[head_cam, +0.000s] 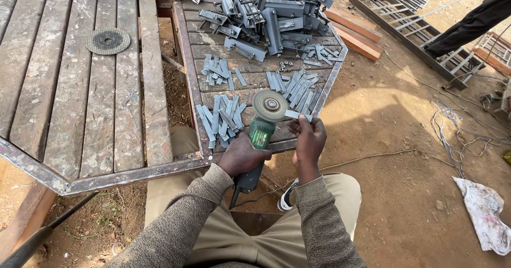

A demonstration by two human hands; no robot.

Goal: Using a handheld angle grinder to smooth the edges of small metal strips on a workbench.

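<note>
The slatted wooden workbench (74, 87) in its steel frame carries the stock within reach: a heap of folded metal brackets (271, 18) at the far end, then sorted piles of flat metal strips (221, 120) nearer you. Your left hand (240, 156) is wrapped tight around the body of the green angle grinder (258, 140), disc tilted up and away from your lap. Your right hand (308, 140) pinches one short metal strip (298, 116) at its outer end, its free end touching the disc edge.
</note>
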